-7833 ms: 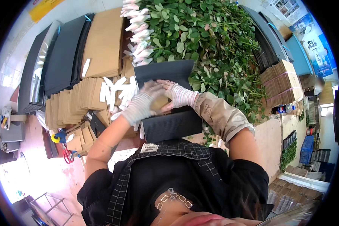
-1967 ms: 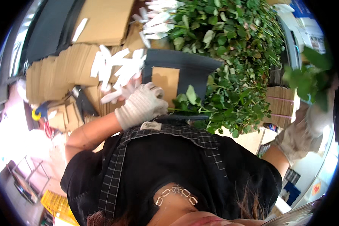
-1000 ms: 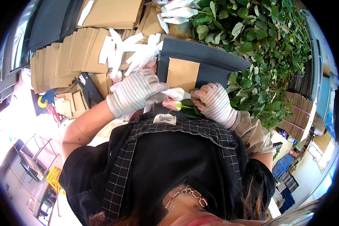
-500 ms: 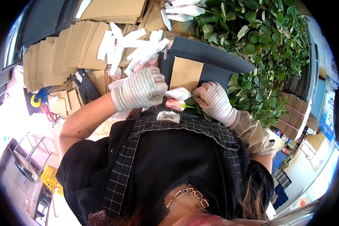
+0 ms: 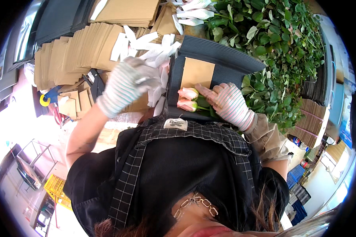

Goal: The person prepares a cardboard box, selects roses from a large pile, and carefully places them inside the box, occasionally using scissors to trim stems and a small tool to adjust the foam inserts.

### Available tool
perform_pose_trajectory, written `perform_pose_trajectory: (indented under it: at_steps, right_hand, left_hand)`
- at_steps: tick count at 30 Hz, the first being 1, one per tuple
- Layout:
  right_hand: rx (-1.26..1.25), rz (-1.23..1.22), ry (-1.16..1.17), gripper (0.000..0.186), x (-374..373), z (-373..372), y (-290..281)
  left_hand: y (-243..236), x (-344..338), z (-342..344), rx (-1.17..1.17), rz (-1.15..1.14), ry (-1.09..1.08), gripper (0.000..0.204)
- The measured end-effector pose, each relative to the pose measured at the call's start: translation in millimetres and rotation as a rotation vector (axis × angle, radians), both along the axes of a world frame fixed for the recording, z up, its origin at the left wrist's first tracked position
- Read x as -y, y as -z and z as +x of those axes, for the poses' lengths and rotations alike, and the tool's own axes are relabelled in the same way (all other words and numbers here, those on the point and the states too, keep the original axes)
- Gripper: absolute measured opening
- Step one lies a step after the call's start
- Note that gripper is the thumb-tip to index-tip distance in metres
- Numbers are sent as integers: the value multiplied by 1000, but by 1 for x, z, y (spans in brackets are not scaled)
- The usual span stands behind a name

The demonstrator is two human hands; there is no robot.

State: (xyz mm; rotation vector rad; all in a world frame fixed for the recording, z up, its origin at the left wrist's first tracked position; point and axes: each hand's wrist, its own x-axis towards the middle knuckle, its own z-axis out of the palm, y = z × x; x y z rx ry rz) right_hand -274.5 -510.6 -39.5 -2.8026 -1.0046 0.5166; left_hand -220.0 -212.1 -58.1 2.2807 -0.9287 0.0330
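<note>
Two pink roses (image 5: 188,99) lie side by side, heads to the left, on a black corrugated sheet (image 5: 233,59). A plain brown cardboard rectangle (image 5: 197,73) rests on the sheet just beyond them. My right hand (image 5: 229,104), in a striped glove with bare fingertips, is closed over the rose stems, its index finger stretched along the upper flower. Raised to the left, my left hand (image 5: 128,85) wears a matching glove. Its fingers look apart, somewhat blurred, with nothing visible in them. White foam net sleeves (image 5: 158,53) lie heaped behind and beside it.
Leafy green rose stems (image 5: 281,51) fill the far right. Stacks of brown cardboard (image 5: 75,51) spread across the far left, with black sheets (image 5: 63,17) behind. A yellow tape roll (image 5: 45,100) sits at the left; bundled cardboard (image 5: 310,118) stands at the right.
The white net sleeve around the upper rose has come off, and both flowers are bare. My left hand has moved left, away from them. My right hand stays by the stems.
</note>
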Motion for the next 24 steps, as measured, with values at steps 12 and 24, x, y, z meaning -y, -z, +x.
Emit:
perform_pose_trajectory:
  at_steps: [12, 24]
  right_hand:
    - [45, 269, 365, 16, 55, -10, -47]
    - [35, 17, -14, 22, -13, 11, -7]
  left_hand:
    - [26, 77, -17, -82, 151, 334, 43]
    - [7, 69, -16, -35, 60, 253, 43]
